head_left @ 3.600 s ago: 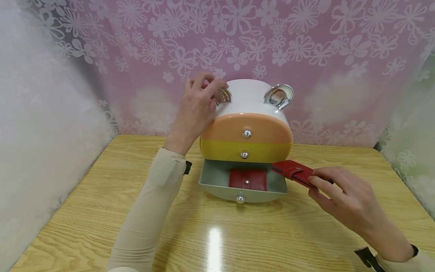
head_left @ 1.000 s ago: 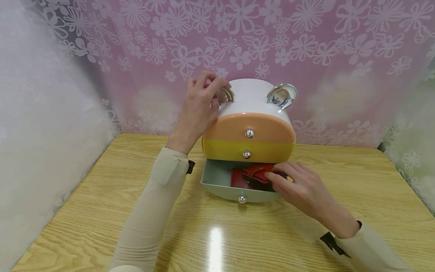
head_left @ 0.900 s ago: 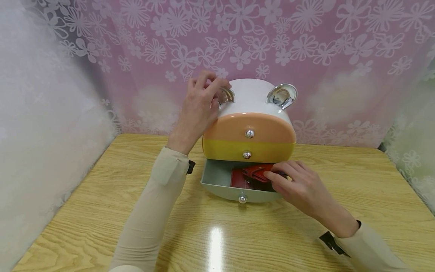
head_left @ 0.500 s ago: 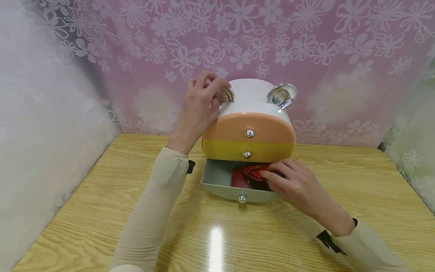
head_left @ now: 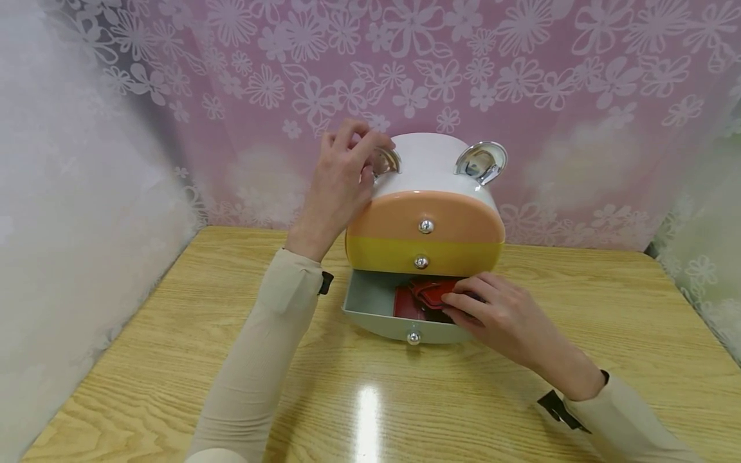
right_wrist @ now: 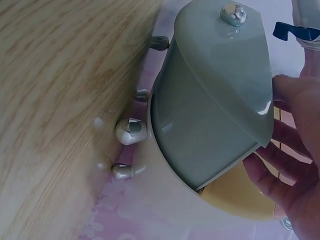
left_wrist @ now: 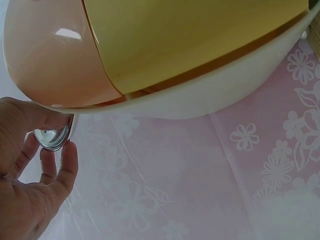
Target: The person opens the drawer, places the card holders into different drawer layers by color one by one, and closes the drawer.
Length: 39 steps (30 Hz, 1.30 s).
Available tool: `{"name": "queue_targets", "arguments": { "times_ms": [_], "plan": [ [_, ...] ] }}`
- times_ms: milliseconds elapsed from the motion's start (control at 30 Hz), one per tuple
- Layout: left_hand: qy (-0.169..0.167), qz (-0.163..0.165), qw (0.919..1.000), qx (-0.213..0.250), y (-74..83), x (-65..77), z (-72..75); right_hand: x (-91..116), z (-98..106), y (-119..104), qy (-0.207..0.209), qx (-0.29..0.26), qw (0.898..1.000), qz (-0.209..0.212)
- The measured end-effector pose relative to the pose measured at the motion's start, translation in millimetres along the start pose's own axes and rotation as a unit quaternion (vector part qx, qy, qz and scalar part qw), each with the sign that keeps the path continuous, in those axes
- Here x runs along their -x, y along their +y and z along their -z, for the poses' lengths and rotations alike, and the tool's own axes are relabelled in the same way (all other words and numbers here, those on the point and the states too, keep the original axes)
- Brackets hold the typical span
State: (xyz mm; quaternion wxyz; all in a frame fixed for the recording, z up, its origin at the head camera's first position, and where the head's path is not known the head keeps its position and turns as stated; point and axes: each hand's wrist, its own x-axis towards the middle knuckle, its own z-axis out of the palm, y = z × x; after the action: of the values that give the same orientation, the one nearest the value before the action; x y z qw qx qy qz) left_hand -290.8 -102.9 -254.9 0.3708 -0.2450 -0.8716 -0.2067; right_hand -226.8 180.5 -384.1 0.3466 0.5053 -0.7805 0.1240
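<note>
A toy-like storage box has an orange drawer (head_left: 399, 215), a yellow drawer (head_left: 382, 254) and a pulled-out grey-green drawer (head_left: 379, 321) at the bottom. My left hand (head_left: 338, 177) holds the silver ear (head_left: 388, 162) at its top left, thumb and fingers around the rim in the left wrist view. Inside the bottom drawer lies a dark red wallet (head_left: 404, 307) with a snap. Over it my right hand (head_left: 500, 315) pinches a brighter red wallet (head_left: 428, 294), tilted and partly covered by the fingers. In the right wrist view the drawer hides both wallets.
A second silver ear (head_left: 482, 163) tops the box's right side. The box stands on short feet (right_wrist: 132, 131) on a wood-grain table (head_left: 260, 379). A pink flowered curtain (head_left: 243, 128) hangs close behind it.
From the right of the box, my right hand has brought the brighter wallet into the drawer, over the dark one, then shifted slightly left. My left hand stays on the ear.
</note>
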Motion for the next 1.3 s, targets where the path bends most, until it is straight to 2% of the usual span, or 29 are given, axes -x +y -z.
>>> {"name": "queue_targets", "arguments": {
  "times_ms": [167, 300, 567, 667, 767, 967, 1300],
  "plan": [
    [-0.003, 0.004, 1.0000, 0.001, 0.4, -0.6, 0.1, -1, 0, -2, 0.003, -0.009, 1.000, -0.005],
    [-0.001, 0.004, 1.0000, 0.001, 0.0, -0.3, -0.2, -4, 0, -5, 0.023, -0.003, 1.000, 0.012],
    [-0.002, 0.003, 1.0000, 0.002, -0.2, 0.2, -0.9, -13, -3, -18, 0.092, 0.022, 0.991, 0.093],
    [-0.001, 0.002, 1.0000, 0.001, -0.4, 0.1, -1.0, -15, -5, -23, 0.102, 0.029, 0.986, 0.128],
    [0.001, -0.001, 1.0000, -0.001, -0.5, -0.3, -1.0, -14, -6, -28, 0.084, 0.040, 0.984, 0.154],
    [0.001, 0.003, 1.0000, 0.003, -0.7, -0.2, -1.3, -6, -8, -34, 0.008, 0.063, 0.981, 0.181],
    [0.001, 0.011, 0.9999, 0.000, 0.0, -2.7, -1.5, 0, -17, -40, -0.054, 0.096, 0.978, 0.177]
  ]
}}
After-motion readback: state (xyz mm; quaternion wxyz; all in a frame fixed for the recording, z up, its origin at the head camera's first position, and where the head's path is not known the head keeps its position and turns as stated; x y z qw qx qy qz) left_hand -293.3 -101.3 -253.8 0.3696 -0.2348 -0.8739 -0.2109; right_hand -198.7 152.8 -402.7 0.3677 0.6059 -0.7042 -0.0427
